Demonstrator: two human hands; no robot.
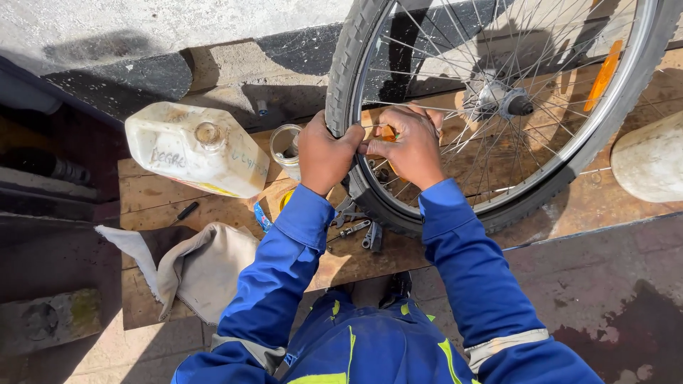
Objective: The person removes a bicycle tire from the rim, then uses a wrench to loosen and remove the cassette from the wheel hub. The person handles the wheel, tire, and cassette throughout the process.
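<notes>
hands both on bike wheel (498, 107), standing upright at wooden board's (213, 206) far edge. left hand (327, 153) wrapped tight round tyre (345, 71); right hand (411, 146) curled at rim w/ orange lever (388, 133). wrenches (359, 227) underneath, white jug (196, 149) left.

Outdoor bicycle-repair spot, roadside type: bicycle wheel (498, 107) standing on worn wooden planks (178, 199); wrenches (359, 227) near centre; grimy plastic jerrycan (196, 149) and rag (203, 267) left; stained concrete ground (605, 284).

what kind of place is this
Probably an informal outdoor bicycle repair spot: a bicycle wheel stands on wooden boards, with wrenches and a grimy plastic jug nearby in sunlight.
</notes>
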